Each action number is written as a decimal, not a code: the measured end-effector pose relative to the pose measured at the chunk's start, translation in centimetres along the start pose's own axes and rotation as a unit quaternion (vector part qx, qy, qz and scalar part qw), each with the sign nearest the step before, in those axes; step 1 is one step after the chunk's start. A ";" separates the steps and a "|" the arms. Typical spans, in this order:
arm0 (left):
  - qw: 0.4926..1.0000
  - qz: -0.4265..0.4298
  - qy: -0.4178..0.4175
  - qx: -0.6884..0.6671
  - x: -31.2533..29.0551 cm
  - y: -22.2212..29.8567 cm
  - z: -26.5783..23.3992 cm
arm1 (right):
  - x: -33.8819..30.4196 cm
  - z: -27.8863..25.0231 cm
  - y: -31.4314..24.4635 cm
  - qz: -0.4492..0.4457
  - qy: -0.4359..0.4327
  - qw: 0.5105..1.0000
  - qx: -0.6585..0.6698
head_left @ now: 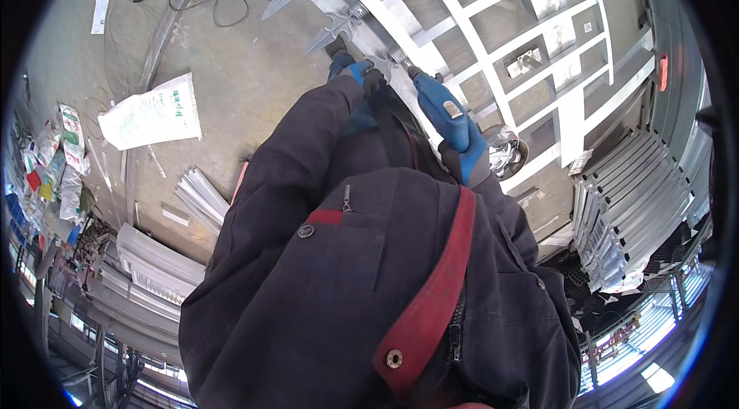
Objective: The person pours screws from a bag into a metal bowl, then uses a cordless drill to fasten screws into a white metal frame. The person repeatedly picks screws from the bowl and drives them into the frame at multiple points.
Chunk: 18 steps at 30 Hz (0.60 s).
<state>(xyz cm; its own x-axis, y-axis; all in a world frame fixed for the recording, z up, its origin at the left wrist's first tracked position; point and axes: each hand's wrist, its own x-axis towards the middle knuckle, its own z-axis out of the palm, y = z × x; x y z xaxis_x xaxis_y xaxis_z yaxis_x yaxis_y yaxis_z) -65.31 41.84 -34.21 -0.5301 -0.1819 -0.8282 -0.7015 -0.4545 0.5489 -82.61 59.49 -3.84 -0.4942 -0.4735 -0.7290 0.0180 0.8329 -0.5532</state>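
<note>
Evidently the blue power tool (437,99) was in your right hand (473,153), whose fingers wrapped its rear end, its nose pointing toward the row of spear-shaped finials (339,27) edging the pale metal frame (572,128). Your left hand (372,79) was curled near that nose (whether it gripped anything, I couldn't tell), so a steady wrist and fingers clear of the tip seemed wise. Farther left, a white sheet (154,115) lay on the floor (239,59).

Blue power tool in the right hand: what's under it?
Past the right side of the blue power tool, bars of the pale metal frame show. Whatever lies directly beneath the tool's body and the right hand is covered, so I cannot tell.
</note>
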 end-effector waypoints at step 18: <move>0.999 0.032 -0.026 0.023 -2.7 2.7 -0.4 | 2.2 2.5 -0.9 -0.009 0.001 1.000 0.018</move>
<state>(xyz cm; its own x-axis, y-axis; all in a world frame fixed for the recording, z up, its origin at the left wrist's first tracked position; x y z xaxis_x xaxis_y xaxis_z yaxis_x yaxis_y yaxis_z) -65.59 40.74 -30.51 -0.5979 -0.1622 -0.7850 -0.6858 -0.4035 0.6057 -81.56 57.00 -5.89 -0.4964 -0.4881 -0.7179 0.0401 0.8132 -0.5806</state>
